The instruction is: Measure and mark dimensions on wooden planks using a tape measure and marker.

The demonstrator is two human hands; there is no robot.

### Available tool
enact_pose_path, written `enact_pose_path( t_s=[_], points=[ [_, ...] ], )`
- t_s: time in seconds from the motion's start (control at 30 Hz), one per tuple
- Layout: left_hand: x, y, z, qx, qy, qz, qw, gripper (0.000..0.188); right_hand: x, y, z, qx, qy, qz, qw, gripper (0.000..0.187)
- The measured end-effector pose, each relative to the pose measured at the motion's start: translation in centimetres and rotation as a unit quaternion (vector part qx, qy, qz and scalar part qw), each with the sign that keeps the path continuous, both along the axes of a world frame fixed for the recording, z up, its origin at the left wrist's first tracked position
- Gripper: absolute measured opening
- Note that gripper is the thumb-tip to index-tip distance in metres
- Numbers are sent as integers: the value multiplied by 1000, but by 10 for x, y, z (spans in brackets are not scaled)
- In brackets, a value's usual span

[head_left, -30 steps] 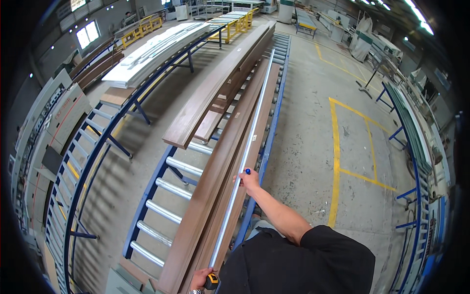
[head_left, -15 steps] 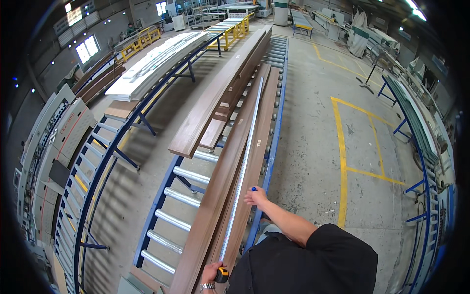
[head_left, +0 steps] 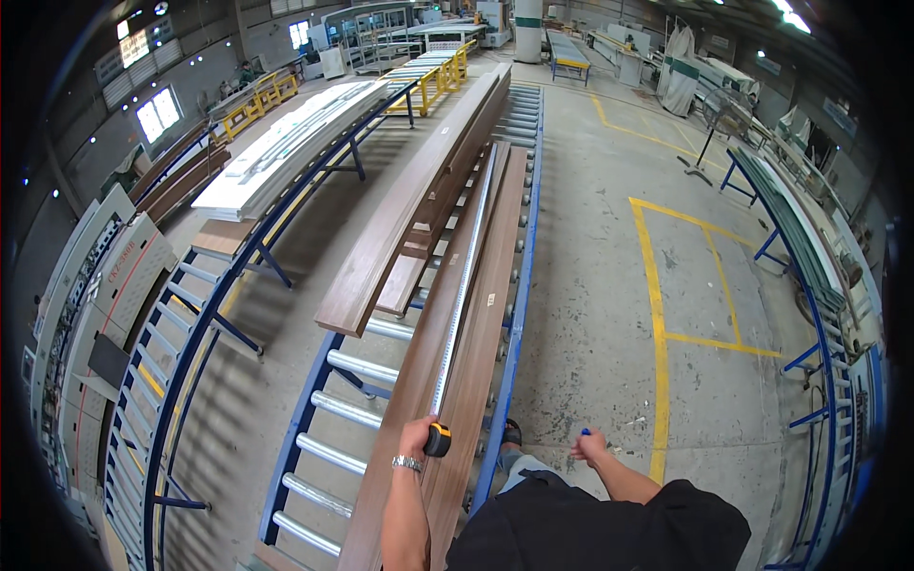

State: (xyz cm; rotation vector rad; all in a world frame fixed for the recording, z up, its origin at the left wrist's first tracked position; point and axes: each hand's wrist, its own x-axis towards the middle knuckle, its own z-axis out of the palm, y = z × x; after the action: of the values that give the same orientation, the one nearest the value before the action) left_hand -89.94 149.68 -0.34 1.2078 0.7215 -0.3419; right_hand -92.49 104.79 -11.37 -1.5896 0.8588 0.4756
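Note:
My left hand [head_left: 416,438], below a metal-banded wristwatch [head_left: 407,463], is closed on a black-and-yellow tape measure [head_left: 438,440]. Its long pale blade [head_left: 461,295] runs out from the case along the brown planks, away from me. Two long brown planks lie side by side under it, a left plank [head_left: 411,400] and a right plank [head_left: 481,381] with a small pale label. Off to the right, over the floor, my right hand [head_left: 591,446] is closed around a small blue-ended thing [head_left: 586,432], too small to make out fully.
The planks rest on a blue-framed roller conveyor [head_left: 357,404]. A stack of brown boards [head_left: 409,200] lies farther along it on the left. White panels [head_left: 286,143] sit on another roller line. Yellow lines [head_left: 657,314] mark the floor at right.
My left hand and the tape measure have moved forward along the planks, and the blade has shifted left. My right hand has swung away from the planks to the right.

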Motion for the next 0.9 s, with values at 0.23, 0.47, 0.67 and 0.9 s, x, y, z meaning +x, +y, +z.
enact_pose_path(
  t_s=[0.23,0.47,0.67,0.9],
  points=[
    [39,-1,6,25,13,-15,999,25,-34,-30,-1,-46,40,-49,997,21],
    [50,0,2,29,15,-13,999,28,-3,-6,1,-67,6,-17,998,23],
    [57,2,-2,16,11,-2,1000,26,19,15,7,-61,-36,28,997,19],
    [62,5,-13,30,24,0,999,24,5,15,13,-63,-18,32,997,17]
  ],
)
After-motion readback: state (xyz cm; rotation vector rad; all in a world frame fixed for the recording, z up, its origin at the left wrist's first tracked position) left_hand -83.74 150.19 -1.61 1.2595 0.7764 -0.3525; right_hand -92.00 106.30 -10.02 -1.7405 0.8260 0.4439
